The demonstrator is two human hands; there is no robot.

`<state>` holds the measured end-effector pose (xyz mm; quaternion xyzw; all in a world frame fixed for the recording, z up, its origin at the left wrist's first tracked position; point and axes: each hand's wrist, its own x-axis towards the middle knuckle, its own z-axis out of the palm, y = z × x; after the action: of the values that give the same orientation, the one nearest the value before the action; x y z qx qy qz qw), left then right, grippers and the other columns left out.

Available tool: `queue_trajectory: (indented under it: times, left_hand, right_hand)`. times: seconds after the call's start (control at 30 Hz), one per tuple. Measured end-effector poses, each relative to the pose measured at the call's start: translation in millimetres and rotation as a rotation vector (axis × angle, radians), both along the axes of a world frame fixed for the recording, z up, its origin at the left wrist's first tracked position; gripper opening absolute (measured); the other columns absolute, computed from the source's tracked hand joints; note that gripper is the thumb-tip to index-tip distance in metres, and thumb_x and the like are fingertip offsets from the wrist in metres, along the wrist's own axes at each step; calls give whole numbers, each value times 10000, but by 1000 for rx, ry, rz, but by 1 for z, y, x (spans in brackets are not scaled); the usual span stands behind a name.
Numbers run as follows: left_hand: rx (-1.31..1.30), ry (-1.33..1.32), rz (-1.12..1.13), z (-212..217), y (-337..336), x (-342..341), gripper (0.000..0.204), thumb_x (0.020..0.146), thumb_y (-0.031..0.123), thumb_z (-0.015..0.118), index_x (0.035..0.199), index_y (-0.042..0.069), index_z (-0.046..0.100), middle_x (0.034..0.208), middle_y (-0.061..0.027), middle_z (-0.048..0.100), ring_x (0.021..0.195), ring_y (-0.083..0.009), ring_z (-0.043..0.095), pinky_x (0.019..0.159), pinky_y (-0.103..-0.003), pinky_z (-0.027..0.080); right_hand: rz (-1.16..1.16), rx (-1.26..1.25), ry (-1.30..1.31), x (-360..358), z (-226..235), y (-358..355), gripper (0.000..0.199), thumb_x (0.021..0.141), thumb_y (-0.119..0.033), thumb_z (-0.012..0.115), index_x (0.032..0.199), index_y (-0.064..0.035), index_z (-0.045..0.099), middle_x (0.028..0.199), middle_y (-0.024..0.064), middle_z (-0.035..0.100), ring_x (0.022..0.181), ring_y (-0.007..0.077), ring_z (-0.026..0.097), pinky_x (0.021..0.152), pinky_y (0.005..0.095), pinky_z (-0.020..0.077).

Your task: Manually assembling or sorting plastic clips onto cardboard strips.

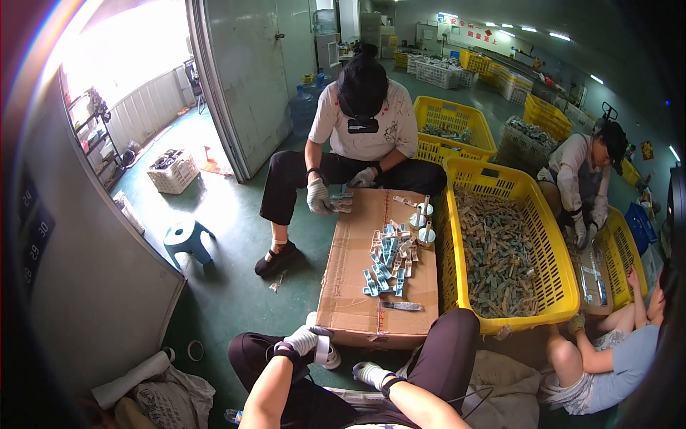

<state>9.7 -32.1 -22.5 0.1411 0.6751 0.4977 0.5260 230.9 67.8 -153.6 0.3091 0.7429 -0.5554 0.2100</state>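
My left hand (303, 340), in a striped knit glove, is closed around a white tape roll (323, 349) above my left knee. Low between my thighs is my right hand (371, 373), gloved too, its fingers curled; whatever they may hold is hidden. Both hands are apart from the cardboard box (350, 286) in front of me. On its top lies a loose pile of light blue and beige plastic clip-like pieces (388, 252). Nearer to me on the box is a slim dark piece in clear wrap (402, 306). Small round containers (426, 235) stand at the box's right edge.
Across the box, a seated person (361, 121) handles a few similar pieces. A yellow crate (564, 286) full of them adjoins the box. Two people work at the right. A blue stool (187, 242), a tape ring (195, 350) and a cloth bundle (171, 393) are at left.
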Motion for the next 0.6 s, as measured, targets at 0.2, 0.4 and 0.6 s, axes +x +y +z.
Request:
queue_trajectory:
  times: [0.2, 0.4, 0.6]
  left_hand:
    - [22, -56, 37, 7, 3, 3, 278, 870, -69, 518, 959, 68, 742, 864, -32, 705, 716, -160, 633, 657, -312, 524]
    - [79, 15, -28, -2, 1, -1, 321, 856, -108, 491, 968, 61, 740, 871, -38, 704, 721, -168, 634, 649, -317, 522]
    - [48, -60, 32, -2, 3, -1, 233, 861, -66, 550, 935, 48, 739, 844, -36, 695, 695, -172, 632, 639, -324, 524]
  right_hand:
    - [-3, -15, 8, 1, 11, 1, 247, 886, -247, 554, 941, -49, 691, 860, 106, 698, 821, 233, 638, 821, 360, 478]
    - [-11, -30, -1, 2, 7, 2, 256, 888, -254, 551, 959, -49, 688, 868, 105, 699, 822, 237, 639, 823, 359, 479]
    - [-1, -18, -19, 1, 2, 1, 258, 881, -258, 548, 938, -54, 695, 864, 108, 699, 818, 239, 639, 821, 358, 478]
